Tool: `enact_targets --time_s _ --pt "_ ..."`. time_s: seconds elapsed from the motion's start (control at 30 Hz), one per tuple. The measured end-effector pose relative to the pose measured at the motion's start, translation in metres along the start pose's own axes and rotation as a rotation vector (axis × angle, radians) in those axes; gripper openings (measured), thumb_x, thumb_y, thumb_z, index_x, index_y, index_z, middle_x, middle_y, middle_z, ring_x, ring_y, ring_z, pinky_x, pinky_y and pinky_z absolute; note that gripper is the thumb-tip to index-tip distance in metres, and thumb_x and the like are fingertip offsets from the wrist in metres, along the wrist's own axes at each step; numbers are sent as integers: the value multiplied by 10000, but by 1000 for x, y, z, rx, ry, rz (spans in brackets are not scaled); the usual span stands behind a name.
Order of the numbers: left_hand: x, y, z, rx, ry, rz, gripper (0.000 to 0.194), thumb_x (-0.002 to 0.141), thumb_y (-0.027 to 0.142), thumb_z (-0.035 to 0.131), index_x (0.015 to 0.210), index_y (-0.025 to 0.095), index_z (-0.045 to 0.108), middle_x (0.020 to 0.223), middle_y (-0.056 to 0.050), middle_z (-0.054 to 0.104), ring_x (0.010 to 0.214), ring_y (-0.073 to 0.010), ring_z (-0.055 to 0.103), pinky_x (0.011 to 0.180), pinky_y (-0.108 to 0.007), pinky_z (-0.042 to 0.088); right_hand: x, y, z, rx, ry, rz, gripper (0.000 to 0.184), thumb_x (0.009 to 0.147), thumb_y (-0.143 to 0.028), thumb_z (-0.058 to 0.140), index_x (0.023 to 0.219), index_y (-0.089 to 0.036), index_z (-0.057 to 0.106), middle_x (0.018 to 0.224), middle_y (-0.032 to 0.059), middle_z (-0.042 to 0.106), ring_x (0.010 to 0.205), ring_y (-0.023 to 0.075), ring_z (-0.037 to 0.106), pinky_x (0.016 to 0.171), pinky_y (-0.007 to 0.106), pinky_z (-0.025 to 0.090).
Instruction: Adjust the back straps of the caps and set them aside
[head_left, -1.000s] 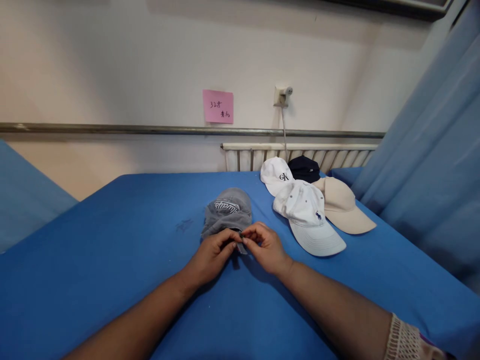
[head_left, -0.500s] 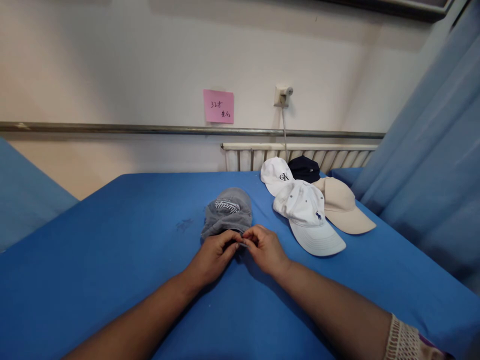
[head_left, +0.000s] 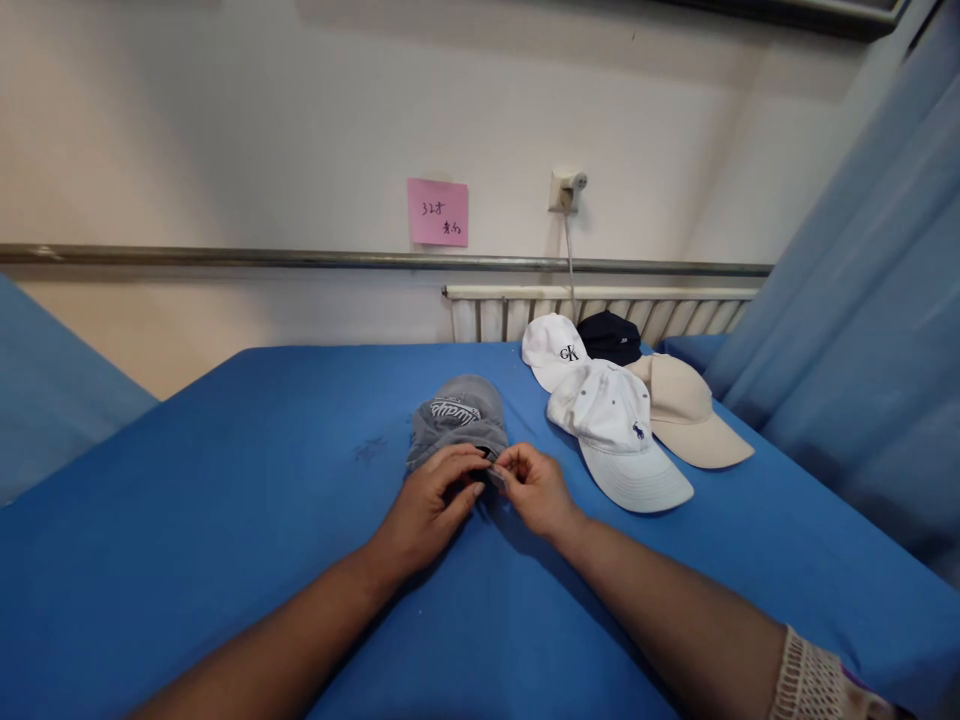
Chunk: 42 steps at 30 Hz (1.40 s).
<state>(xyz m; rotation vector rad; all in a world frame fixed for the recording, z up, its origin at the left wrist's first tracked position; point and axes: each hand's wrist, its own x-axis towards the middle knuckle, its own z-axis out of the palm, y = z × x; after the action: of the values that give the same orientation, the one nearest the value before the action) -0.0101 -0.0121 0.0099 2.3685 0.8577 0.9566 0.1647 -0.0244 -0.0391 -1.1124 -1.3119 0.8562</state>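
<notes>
A grey baseball cap (head_left: pixel 457 415) with white lettering lies on the blue-covered table, its near edge at my hands. My right hand (head_left: pixel 541 490) pinches a small grey strap at that edge between thumb and fingers. Against the cap's near side, my left hand (head_left: pixel 431 500) curls its fingers over the edge beside the strap; its thumb tip stands a little apart from the index finger. Part of the cap's near edge is hidden behind my hands.
At the right sit a white cap with a small horse logo (head_left: pixel 604 410), a beige cap (head_left: pixel 679 400), a white cap with black letters (head_left: pixel 553 350) and a navy cap (head_left: pixel 609 336). Behind the table are a radiator (head_left: pixel 491 318) and a wall rail (head_left: pixel 315 258); a blue curtain (head_left: pixel 840 330) hangs right.
My left thumb and index finger have parted slightly. My right hand has shifted slightly with the strap, and more of the strap shows.
</notes>
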Motion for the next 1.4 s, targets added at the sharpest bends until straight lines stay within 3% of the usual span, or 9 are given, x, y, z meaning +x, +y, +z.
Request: enact_targets --time_s 0.17,0.3,0.47,0.6,0.9,1.4 --pt "0 6 -1 -7 -10 1 204 892 224 580 1070 275 665 1118 -46 590 1046 -189 579 909 -347 485 -1 3 2 78 -23 22 183 786 -362 637 772 -181 607 619 -23 595 529 108 518 522 228 400" --pt "3 10 0 -43 -14 -42 81 864 233 601 881 220 678 1071 -52 592 954 -179 598 841 -327 495 -2 2 4 135 -31 57 203 764 -376 664 756 -180 611 604 -23 598 524 103 519 514 224 397" --pt "6 6 0 -74 70 -156 169 862 237 561 707 174 584 1026 -69 611 948 -189 609 816 -330 484 -2 -5 5 264 -27 147 282 713 -439 708 723 -181 594 568 -30 585 505 110 545 505 231 427" --pt "6 3 1 -92 115 -200 177 850 243 557 687 175 560 1005 -72 621 948 -193 610 815 -332 483 -3 -10 6 265 -7 177 295 692 -442 726 712 -179 596 545 -37 574 484 105 541 490 226 423" --pt "7 7 4 -146 52 -176 118 810 284 628 749 197 679 983 -71 628 983 -210 604 851 -344 484 -3 -11 6 290 -6 178 300 668 -438 752 692 -183 596 571 -31 598 486 105 553 490 232 440" --pt "6 3 8 -171 172 -289 187 774 258 613 618 182 543 913 -70 656 918 -204 627 800 -336 491 -5 -9 6 239 -22 156 278 702 -430 726 715 -181 602 541 -35 586 487 107 552 477 221 414"
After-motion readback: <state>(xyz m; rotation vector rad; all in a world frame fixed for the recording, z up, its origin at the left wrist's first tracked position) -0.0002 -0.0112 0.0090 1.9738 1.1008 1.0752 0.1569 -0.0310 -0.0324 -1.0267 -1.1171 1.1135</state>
